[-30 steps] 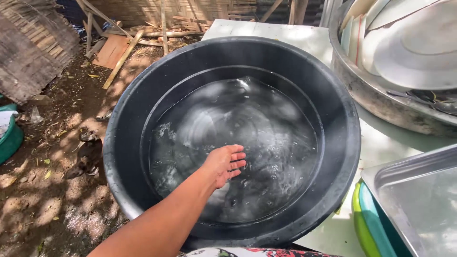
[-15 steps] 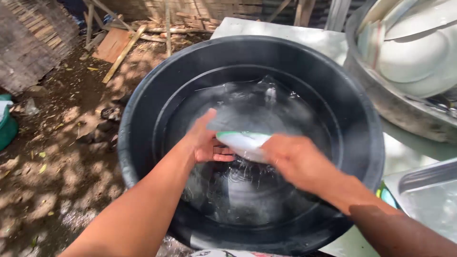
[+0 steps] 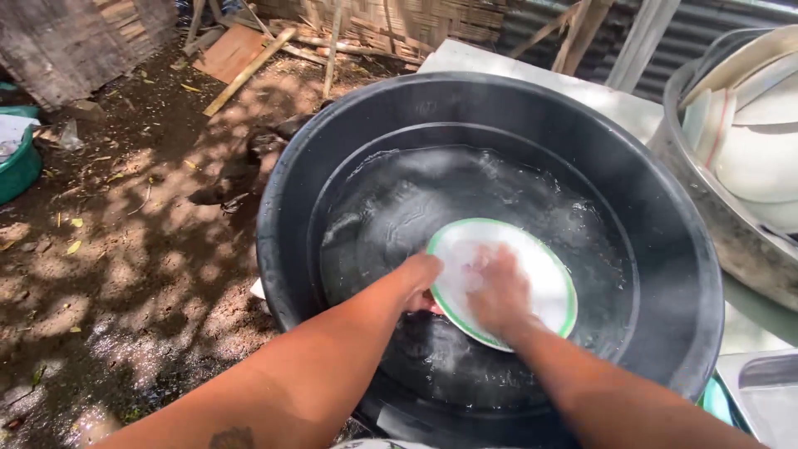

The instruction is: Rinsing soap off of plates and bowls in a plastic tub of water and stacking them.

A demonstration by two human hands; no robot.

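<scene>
A large black tub (image 3: 332, 141) holds rippling water. Just above the water sits a white plate with a green rim (image 3: 540, 266), tilted toward me. My left hand (image 3: 420, 278) grips the plate's left edge. My right hand (image 3: 499, 295) lies flat on the plate's face, fingers spread and blurred. Part of the plate is hidden under both hands.
A big metal basin (image 3: 723, 224) stacked with white plates stands at the right on a pale table (image 3: 515, 71). A metal tray (image 3: 769, 395) lies at the lower right. Bare dirt ground (image 3: 125, 266) with wooden planks (image 3: 245, 62) and a green basin (image 3: 21, 166) lies left.
A second ago only my left hand was in the water. Then my right hand came in with the plate, and now both hands are on it, lower in the tub.
</scene>
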